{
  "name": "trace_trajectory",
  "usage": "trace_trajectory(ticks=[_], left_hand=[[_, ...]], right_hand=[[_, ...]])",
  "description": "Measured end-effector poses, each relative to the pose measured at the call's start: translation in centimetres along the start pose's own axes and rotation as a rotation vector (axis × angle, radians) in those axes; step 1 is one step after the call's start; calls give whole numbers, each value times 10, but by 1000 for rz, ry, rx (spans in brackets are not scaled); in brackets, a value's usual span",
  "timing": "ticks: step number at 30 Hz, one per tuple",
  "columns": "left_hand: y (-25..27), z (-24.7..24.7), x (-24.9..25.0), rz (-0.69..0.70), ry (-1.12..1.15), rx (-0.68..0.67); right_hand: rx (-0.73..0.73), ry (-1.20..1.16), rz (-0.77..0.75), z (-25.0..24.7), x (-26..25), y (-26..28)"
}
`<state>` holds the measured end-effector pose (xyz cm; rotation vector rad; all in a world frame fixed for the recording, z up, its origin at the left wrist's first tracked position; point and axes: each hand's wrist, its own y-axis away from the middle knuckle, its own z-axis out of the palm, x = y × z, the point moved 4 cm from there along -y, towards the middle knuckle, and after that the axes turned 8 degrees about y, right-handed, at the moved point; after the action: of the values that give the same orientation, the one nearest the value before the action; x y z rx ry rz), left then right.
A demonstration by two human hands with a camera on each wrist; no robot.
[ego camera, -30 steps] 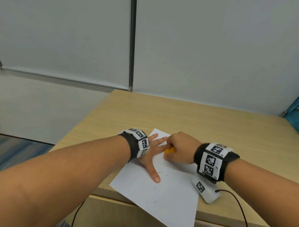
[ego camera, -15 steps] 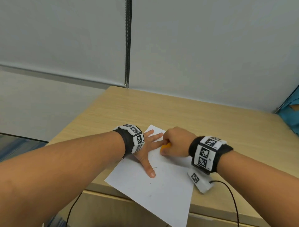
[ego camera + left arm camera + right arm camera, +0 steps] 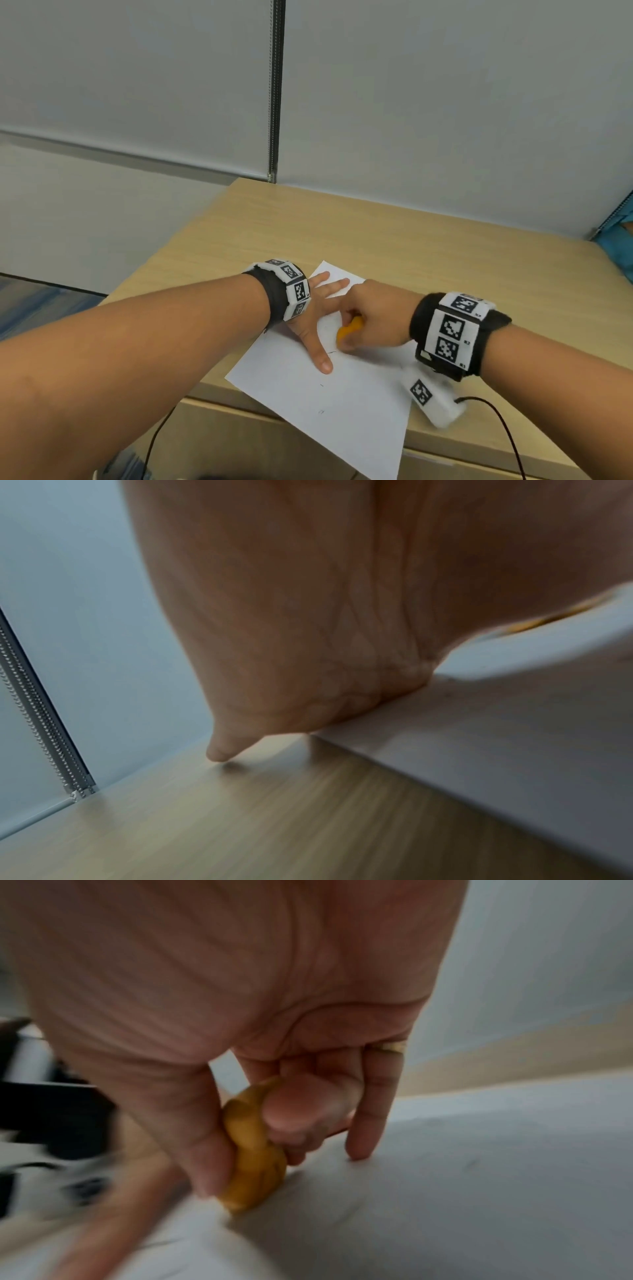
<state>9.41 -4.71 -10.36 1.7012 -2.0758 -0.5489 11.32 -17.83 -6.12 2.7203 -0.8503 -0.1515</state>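
— Wooden tabletop (image 3: 445, 260) with white paper (image 3: 342, 411): where's the orange lump (image 3: 347, 330)?
— Pinched between the right hand's (image 3: 376, 315) thumb and curled fingers, tip on the paper, just beside the left hand (image 3: 317, 310), which is pressed flat with fingers spread.

The head view looks from above and behind both forearms, forward and down across the tabletop (image 3: 445, 267) to the grey wall (image 3: 445, 102). It is far enough back to take in the whole white sheet (image 3: 342, 404). The left wrist view sits low under the left hand (image 3: 308, 601), very near the palm. It faces along the palm toward that wall, with the sheet's edge on its right. The right wrist view hangs just as close under the right hand (image 3: 205, 974) and faces along the fingers (image 3: 373, 1096) at the orange lump (image 3: 253, 1150) on the sheet; it is blurred. All three views share the sheet, and the left wrist view catches the lump only as a blurred sliver.
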Motion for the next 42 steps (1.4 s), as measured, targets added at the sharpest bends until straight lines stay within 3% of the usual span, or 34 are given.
trace_trajectory(ticks=[3, 8, 12, 21, 24, 28, 33, 38, 42], left_hand=[[0, 0, 1, 10, 39, 10], [0, 0, 0, -16, 12, -6], [-3, 1, -2, 5, 26, -10], [-6, -11, 15, -38, -73, -21], [-10, -7, 14, -51, -67, -37], [-6, -11, 17, -61, -54, -52], [-7, -11, 18, -57, -47, -33], [-4, -12, 19, -64, -57, -42], [-5, -11, 19, -53, -38, -28]], right_hand=[[87, 46, 102, -11, 21, -9], [-26, -5, -10, 1, 0, -1], [45, -1, 108, -7, 20, -14], [107, -28, 100, -2, 21, -7], [116, -68, 48, 4, 13, 1], [22, -68, -63, 8, 5, 11], [132, 17, 71, -6, 28, -7], [0, -84, -23, 8, 13, 8], [127, -13, 92, -6, 31, -7]])
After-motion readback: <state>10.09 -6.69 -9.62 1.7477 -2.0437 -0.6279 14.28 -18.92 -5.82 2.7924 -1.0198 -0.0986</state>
